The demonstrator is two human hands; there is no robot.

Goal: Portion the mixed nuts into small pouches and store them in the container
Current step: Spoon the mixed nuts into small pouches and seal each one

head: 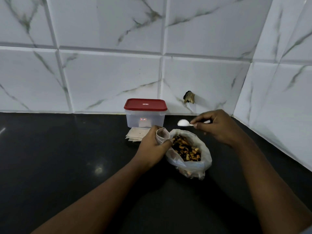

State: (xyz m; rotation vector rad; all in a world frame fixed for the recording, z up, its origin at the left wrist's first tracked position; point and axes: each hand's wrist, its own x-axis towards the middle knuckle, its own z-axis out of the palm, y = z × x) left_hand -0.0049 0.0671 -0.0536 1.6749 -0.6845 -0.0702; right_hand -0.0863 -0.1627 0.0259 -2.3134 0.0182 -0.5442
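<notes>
Holding a small pouch [162, 136] open just left of the nut bag [189, 149], the left hand [152, 145] had its fingers curled round it. The right hand [217, 126] pinched a white spoon [184, 122] above the bag's far edge. Mixed nuts [185, 148] lay inside the bag on the black counter [67, 157]. Behind the bag stood the container [145, 114], red lid [145, 104] on, with spare pouches [136, 136] stacked in front of it

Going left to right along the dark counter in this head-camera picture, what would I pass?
Stack of flat pouches → left hand holding an open pouch → bag of mixed nuts → right hand pinching a white spoon.
</notes>
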